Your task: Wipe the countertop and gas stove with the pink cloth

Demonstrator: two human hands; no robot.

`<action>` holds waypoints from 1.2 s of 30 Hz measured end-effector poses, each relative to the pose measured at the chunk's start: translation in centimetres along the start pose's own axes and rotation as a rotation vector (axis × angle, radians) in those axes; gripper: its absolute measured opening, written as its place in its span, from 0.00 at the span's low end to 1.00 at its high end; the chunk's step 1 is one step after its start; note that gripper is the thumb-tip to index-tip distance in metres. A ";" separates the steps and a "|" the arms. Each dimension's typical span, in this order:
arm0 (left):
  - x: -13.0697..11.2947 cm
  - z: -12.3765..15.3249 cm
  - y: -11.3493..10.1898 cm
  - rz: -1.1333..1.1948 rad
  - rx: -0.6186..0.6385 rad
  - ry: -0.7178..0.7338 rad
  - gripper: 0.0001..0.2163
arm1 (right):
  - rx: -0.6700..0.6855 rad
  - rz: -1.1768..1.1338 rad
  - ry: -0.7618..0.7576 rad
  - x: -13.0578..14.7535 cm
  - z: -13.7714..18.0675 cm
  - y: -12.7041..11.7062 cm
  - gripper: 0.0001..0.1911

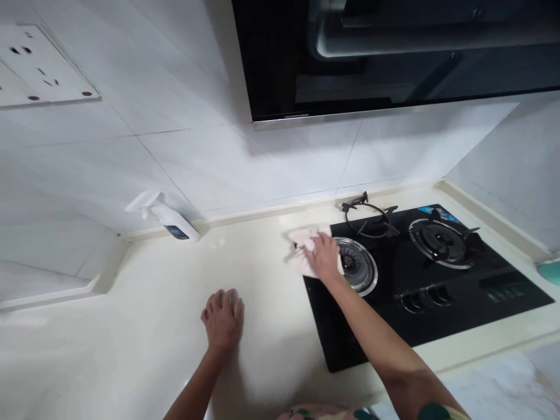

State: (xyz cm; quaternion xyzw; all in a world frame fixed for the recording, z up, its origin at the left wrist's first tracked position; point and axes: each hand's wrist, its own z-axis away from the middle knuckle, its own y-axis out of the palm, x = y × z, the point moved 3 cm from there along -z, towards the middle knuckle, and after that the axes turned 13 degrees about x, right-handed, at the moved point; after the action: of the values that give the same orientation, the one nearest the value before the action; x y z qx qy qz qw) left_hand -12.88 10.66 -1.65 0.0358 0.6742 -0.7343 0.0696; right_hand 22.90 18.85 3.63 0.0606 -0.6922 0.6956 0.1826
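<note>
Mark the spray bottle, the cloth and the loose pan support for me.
White spray bottle (175, 222): head view, on its body.
Pale pink cloth (298, 260): head view, on the fold left of the hand.
Black pan support (350, 205): head view, on its left prong.

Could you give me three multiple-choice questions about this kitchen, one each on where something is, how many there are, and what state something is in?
1. Where is the white spray bottle? A on the floor; B at the back of the countertop; C inside a sink.
2. How many burners has the black glass hob? A one; B two; C four.
3. What does the left hand hold? A a sponge; B a kettle; C nothing.

1 B: it sits by the tiled wall.
2 B: two burners show.
3 C: it rests empty on the countertop.
</note>
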 end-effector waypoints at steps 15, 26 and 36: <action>-0.4 -0.3 -0.8 -0.013 0.018 -0.020 0.22 | 0.287 0.141 0.004 2.8 2.6 2.9 0.26; -0.8 -0.3 -1.3 0.033 0.055 -0.032 0.23 | 0.088 -0.043 -0.164 -10.7 17.3 2.1 0.15; -0.6 -0.2 -0.9 0.011 0.054 -0.030 0.23 | -0.266 -0.449 0.391 -18.4 14.6 -2.2 0.27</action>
State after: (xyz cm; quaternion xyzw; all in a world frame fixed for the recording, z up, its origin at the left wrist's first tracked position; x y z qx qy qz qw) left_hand -12.47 11.01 -0.70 0.0304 0.6528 -0.7524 0.0829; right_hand 38.25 1.29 0.02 0.0526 -0.6983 0.5398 0.4671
